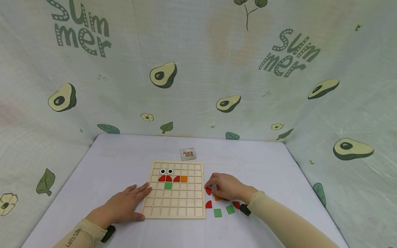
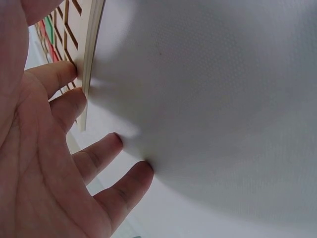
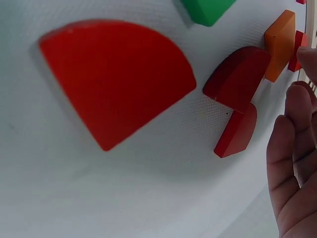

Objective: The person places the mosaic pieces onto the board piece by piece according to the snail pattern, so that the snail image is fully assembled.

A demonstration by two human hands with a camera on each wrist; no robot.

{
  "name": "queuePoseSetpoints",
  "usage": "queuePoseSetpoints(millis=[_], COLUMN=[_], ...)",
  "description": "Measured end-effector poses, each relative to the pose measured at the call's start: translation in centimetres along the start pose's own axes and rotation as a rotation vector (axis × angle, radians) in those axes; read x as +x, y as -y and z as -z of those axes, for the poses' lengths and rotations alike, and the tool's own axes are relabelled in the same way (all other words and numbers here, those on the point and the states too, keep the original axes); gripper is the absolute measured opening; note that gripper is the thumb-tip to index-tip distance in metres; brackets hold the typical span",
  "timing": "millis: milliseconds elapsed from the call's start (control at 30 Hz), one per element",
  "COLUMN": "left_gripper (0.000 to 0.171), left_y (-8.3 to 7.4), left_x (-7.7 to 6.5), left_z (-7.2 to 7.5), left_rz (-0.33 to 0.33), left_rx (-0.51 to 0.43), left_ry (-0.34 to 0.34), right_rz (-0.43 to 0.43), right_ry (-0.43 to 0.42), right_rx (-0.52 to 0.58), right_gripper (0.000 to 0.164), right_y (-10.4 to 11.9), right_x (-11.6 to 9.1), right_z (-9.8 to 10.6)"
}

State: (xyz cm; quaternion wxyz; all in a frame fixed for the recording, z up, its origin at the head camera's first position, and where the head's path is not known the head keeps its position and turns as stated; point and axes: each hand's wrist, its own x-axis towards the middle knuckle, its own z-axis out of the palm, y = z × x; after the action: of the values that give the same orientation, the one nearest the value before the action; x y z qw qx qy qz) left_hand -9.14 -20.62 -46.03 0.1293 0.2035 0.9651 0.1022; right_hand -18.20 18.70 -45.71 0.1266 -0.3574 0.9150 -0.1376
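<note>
My left hand (image 1: 125, 203) rests at the left edge of a wooden grid board (image 1: 173, 216), its fingertips at the rim and thumb near the lower left corner. In the left wrist view, two fingers touch the board's edge while two others lie on the cloth. Just right of the board, my right hand (image 1: 227, 186) pinches a red quarter-circle piece (image 1: 208, 190) with curled fingers. On the board lie two eye pieces (image 1: 166, 171), several red quarter-circles (image 1: 162, 178), an orange square (image 1: 184, 178) and a green square (image 1: 168, 185).
Loose pieces lie below my right hand: an orange piece (image 3: 280, 43), a red quarter-circle (image 1: 209, 204), two green squares (image 1: 218, 213) and more red quarter-circles (image 3: 119, 82). A small picture card (image 1: 187, 154) lies behind the board. Printed cloth (image 1: 198, 113) surrounds the white table (image 1: 124, 151).
</note>
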Motion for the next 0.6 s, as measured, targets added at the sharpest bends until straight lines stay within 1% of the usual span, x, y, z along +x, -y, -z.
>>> queuePoseSetpoints(millis=[167, 333, 467, 600], left_gripper=[0.093, 0.093, 0.092, 0.092], left_y=[0.06, 0.04, -0.02, -0.11], left_x=[-0.04, -0.07, -0.12, -0.18], left_z=[0.05, 0.08, 0.11, 0.15], left_rz=[-0.011, -0.018, -0.016, -0.013], left_rx=[0.005, 0.004, -0.002, -0.005], left_ry=[-0.002, -0.012, -0.016, -0.011], right_rz=[0.005, -0.01, -0.045, -0.107], right_ry=[-0.006, -0.02, -0.035, -0.061], right_rx=[-0.04, -0.081, -0.118, -0.147], right_gripper=[0.025, 0.02, 0.017, 0.017], right_y=[-0.07, -0.21, -0.53, -0.97], right_x=[0.13, 0.1, 0.01, -0.15], right_z=[-0.07, 0.03, 0.09, 0.09])
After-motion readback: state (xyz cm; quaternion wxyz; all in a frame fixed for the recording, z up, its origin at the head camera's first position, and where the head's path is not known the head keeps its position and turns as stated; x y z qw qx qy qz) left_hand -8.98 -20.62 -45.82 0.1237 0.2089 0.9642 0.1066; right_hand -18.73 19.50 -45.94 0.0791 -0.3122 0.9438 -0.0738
